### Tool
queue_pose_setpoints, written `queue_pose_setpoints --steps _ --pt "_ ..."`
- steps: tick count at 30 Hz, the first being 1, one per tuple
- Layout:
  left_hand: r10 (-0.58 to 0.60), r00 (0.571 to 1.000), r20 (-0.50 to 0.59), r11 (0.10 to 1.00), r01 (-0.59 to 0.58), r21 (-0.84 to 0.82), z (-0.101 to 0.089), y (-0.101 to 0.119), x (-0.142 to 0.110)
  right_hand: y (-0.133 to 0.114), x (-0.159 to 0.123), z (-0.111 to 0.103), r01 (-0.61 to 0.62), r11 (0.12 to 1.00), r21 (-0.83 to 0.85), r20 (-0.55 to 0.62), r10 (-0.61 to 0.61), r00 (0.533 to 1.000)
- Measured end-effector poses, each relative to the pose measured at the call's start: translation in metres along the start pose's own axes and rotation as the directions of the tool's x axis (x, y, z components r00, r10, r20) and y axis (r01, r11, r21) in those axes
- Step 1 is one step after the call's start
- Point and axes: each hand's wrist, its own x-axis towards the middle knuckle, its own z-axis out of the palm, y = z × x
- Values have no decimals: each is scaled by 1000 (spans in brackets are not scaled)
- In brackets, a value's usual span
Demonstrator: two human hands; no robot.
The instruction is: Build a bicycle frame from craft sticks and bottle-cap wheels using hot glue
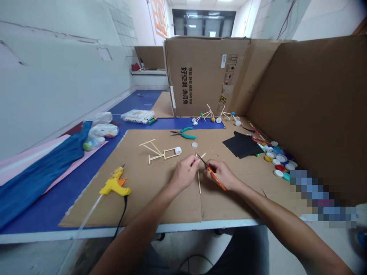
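My left hand is closed in a pinch on a thin wooden stick, whose pale end pokes out past the fingertips. Wrapped in my right hand are orange-handled scissors, seen edge-on, with their dark tip by the left fingertips. Another wooden stick lies on the cardboard between both hands. To the left rests a small stick frame with a white wheel-like piece at one end. A clear round disc lies just beyond my hands.
Teal-handled pliers lie farther back. A yellow glue gun with its cord is at left. Black sheet and several bottle caps sit at right. Stick models stand before a large cardboard box.
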Motion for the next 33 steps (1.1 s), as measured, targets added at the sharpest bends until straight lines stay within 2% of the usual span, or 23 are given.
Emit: queue_pose_setpoints --steps 4,9,14,17,18,20,22,24,26,28,30,33 --pt "-66 996 66 958 81 -274 3 -3 3 -4 -2 -1 16 1000 -10 -12 -16 1000" --pt "-133 973 190 780 221 -585 7 -2 7 -6 -2 -2 18 999 -29 -22 -19 1000" --pt "-171 929 328 593 363 -719 4 1 8 -5 -3 -1 29 999 -30 -24 -30 999" --pt "-173 897 406 551 430 -715 2 0 9 -3 -3 -2 31 998 -48 -29 -33 999" --pt "-174 899 403 572 425 -701 2 -1 9 -2 -2 -2 29 998 -50 -31 -30 999" --pt "-175 933 315 701 343 -626 3 -1 8 0 -1 -2 18 999 -46 -36 -19 999" --pt "-130 983 130 884 174 -434 4 -1 6 3 0 -1 6 999 -40 -45 -7 999" --pt "-13 1000 -28 985 8 -172 5 0 2 5 2 0 2 999 -41 -56 -4 998" --pt "86 993 -82 996 -86 4 5 0 -1 5 2 0 10 999 -46 -65 -13 998" --pt "105 992 -76 994 -101 52 4 1 -3 4 2 1 17 999 -52 -63 -20 998" --pt "71 996 -58 997 -70 14 3 3 -4 2 1 1 16 998 -53 -55 -19 998" --pt "22 1000 -22 992 -24 -127 1 3 -2 0 0 0 18 999 -41 -47 -20 999"
